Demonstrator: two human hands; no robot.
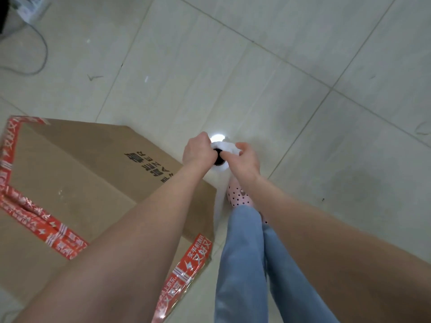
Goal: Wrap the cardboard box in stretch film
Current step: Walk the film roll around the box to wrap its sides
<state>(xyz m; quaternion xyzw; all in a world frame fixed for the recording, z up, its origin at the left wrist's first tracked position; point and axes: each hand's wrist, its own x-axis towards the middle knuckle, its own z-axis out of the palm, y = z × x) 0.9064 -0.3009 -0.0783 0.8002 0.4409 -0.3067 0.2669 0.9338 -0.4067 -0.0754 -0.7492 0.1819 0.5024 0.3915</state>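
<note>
Bare forearms reached over a matte brown cardboard box (pixel 77 183), edged in glossy red tape, on the tiled floor (pixel 279 66). Beside its far corner, left hand (pixel 194 150) and right hand (pixel 245 157) each held a closed grip on the white stretch-film roll (pixel 221 167).

Both hands on the stretch film roll (pixel 219 157), held upright just past the cardboard box (pixel 77 183) corner. Left hand (pixel 196 150) gripping one side, right hand (pixel 245 157) the other, pinching bunched white film at the top. Box on tiled floor (pixel 279 66), red printed tape (pixel 58 236) along seams. Film sheet runs down the box edge.
</note>
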